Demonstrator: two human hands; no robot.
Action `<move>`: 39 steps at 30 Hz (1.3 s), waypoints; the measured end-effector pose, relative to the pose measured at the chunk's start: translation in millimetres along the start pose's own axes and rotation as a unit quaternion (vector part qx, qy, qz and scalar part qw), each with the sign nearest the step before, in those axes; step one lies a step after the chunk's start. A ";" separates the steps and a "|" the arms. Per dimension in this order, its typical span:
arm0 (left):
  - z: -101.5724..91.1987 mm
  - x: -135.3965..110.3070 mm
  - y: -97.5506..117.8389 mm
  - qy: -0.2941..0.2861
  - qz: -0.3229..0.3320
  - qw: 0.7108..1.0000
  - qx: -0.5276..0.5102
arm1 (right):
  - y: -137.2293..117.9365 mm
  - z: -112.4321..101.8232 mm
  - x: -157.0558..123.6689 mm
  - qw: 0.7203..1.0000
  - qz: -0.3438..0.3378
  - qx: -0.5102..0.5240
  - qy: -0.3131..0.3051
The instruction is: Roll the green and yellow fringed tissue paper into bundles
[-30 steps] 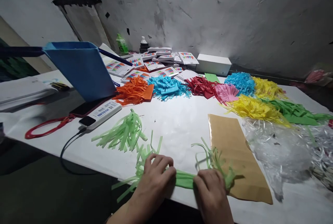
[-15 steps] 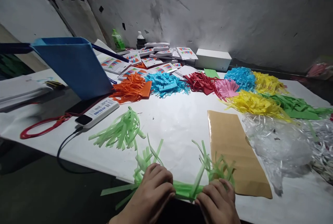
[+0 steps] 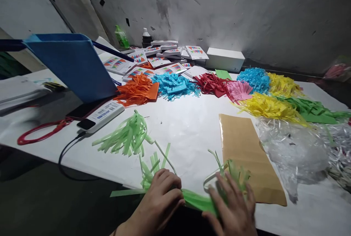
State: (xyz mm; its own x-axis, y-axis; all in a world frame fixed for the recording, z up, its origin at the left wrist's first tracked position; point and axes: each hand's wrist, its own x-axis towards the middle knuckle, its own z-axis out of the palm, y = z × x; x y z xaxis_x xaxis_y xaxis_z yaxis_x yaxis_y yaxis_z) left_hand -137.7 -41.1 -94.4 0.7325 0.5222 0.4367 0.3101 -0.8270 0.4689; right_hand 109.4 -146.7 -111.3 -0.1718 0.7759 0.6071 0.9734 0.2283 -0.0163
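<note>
A small craft workshop, quite rough; the wall [image 3: 219, 5] is bare, grey and scratched; the white table [image 3: 189, 122] carries piles of cut paper fringe [image 3: 137, 91] in many colours, printed packets [image 3: 167, 69] and a glue bottle [image 3: 146, 37].
</note>
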 end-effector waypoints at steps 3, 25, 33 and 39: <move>1.1 -0.7 0.4 0.003 -0.005 1.000 -0.015 | 6.8 -1.6 -9.9 0.986 0.103 -0.091 0.090; 7.6 16.8 2.8 0.029 -0.027 0.997 0.074 | -32.9 17.7 -1.2 0.993 0.059 0.078 0.063; 8.1 4.0 -3.5 0.016 0.089 0.995 0.037 | -17.7 20.0 -12.6 0.988 -0.058 0.118 0.083; 1.3 7.1 15.0 -0.054 -0.051 0.997 -0.028 | -36.3 14.0 -5.2 0.973 0.137 0.173 0.069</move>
State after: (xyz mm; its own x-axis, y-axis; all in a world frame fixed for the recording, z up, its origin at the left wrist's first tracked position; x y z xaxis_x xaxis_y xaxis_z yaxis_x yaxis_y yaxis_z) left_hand -127.0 -50.0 -85.3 0.7610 0.5752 0.3000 0.3542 -0.7558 0.5507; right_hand 72.8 -150.8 -124.9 0.1324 0.7541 0.6433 0.8667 0.2268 -0.4443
